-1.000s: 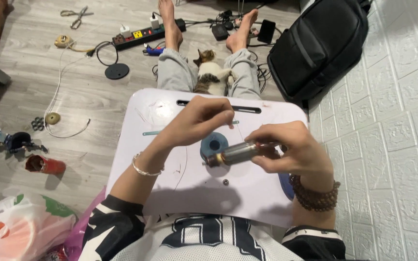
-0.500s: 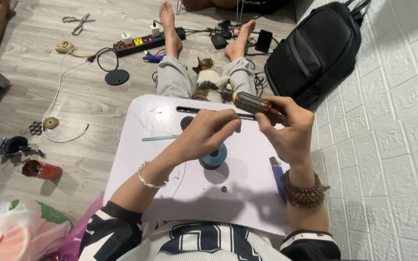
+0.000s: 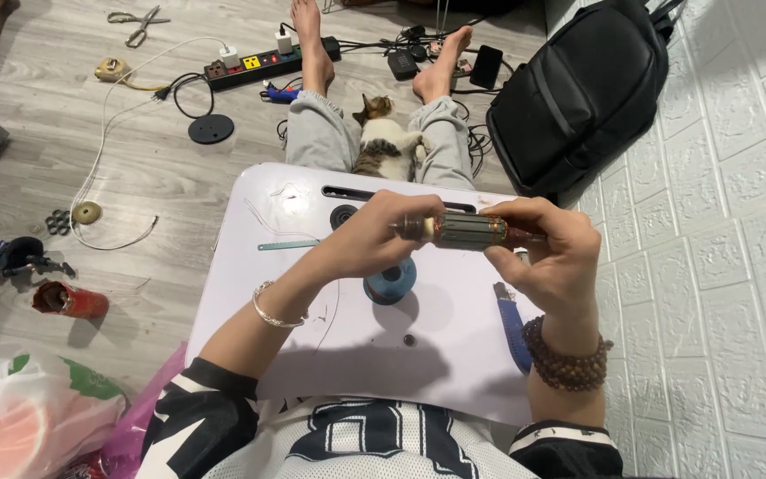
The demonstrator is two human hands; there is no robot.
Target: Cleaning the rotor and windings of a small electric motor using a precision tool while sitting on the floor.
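I hold a motor armature [image 3: 465, 231], a ribbed metal cylinder with copper windings, level above a white lap table [image 3: 312, 328]. My right hand [image 3: 550, 253] grips its right part from behind. My left hand [image 3: 381, 238] pinches its left end. Below the hands a blue spool [image 3: 389, 282] stands on the table. A thin wire [image 3: 269, 217] curls on the table's far left, and a green strip [image 3: 287, 245] lies beside it. A blue-handled tool [image 3: 512, 324] lies at the table's right edge.
A cat [image 3: 383, 142] lies between my legs beyond the table. A black backpack [image 3: 578, 98] leans on the white wall at right. On the wood floor are a power strip [image 3: 254, 65], scissors [image 3: 137, 21], a red can [image 3: 69, 300] and plastic bags [image 3: 19, 417].
I lifted the armature from low over the blue spool to higher and farther out over the table. Both hands stay on it; my left hand moved to its left end.
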